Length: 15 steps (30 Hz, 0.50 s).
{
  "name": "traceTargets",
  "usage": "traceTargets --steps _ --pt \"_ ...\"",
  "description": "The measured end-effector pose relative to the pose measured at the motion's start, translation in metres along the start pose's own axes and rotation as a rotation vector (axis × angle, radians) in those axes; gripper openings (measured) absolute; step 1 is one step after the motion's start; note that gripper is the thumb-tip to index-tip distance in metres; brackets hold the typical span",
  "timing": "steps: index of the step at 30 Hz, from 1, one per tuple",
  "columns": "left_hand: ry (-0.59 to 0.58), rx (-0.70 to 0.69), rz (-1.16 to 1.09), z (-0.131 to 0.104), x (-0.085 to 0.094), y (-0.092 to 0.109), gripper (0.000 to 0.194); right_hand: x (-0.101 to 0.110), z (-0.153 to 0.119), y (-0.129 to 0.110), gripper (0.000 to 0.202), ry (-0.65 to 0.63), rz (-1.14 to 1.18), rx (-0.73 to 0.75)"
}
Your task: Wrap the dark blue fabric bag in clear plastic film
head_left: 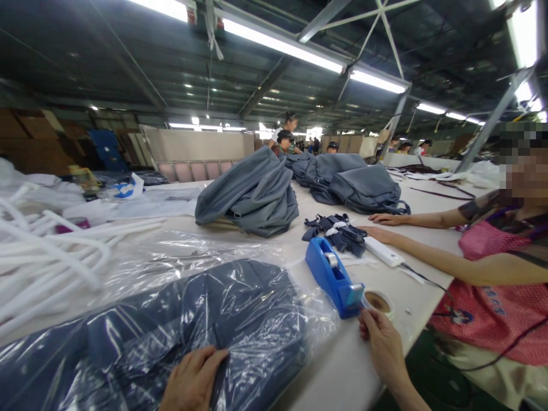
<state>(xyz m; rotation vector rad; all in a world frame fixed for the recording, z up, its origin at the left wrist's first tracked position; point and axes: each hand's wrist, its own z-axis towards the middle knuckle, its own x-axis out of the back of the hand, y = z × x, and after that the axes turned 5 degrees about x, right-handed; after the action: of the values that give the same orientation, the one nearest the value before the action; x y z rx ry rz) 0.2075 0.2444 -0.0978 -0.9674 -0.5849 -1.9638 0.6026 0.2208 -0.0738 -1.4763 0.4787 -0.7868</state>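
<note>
pressing flat at the worktop's near edge, left hand [192,381] lies open, palm down, on the bagged dark garment [171,331]; soft, light, its plastic likely slippery, best held by pinning the bag edge. right hand [383,342] near the right edge, fingers pinched at the blue tape dispenser [334,277] cutter end, seemingly on tape. farther along, a co-worker's forearms [411,240] rest beside grey bags [252,197].

tape dispensers [333,275]: 1 | tape rolls [379,302]: 1 | bagged garments [171,331]: 1 | grey bags [250,197]: 2
</note>
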Motion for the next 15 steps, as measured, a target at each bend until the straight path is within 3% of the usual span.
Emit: traceTargets --steps 4,8,11,15 --pt "-0.021 0.085 -0.070 0.004 0.006 0.013 0.033 0.029 -0.001 -0.007 0.058 -0.069 -0.236 0.082" --pt "-0.065 0.200 -0.138 0.012 0.012 0.028 0.036 0.044 0.000 -0.046 0.050 -0.277 -0.508 0.486" --pt "-0.114 0.225 -0.160 0.016 0.016 0.032 0.038 0.028 -0.014 -0.101 0.040 -0.581 -0.515 0.697" --pt "-0.152 0.251 -0.180 0.017 0.020 0.035 0.039 -0.022 -0.032 -0.159 0.038 -1.120 -0.672 0.743"
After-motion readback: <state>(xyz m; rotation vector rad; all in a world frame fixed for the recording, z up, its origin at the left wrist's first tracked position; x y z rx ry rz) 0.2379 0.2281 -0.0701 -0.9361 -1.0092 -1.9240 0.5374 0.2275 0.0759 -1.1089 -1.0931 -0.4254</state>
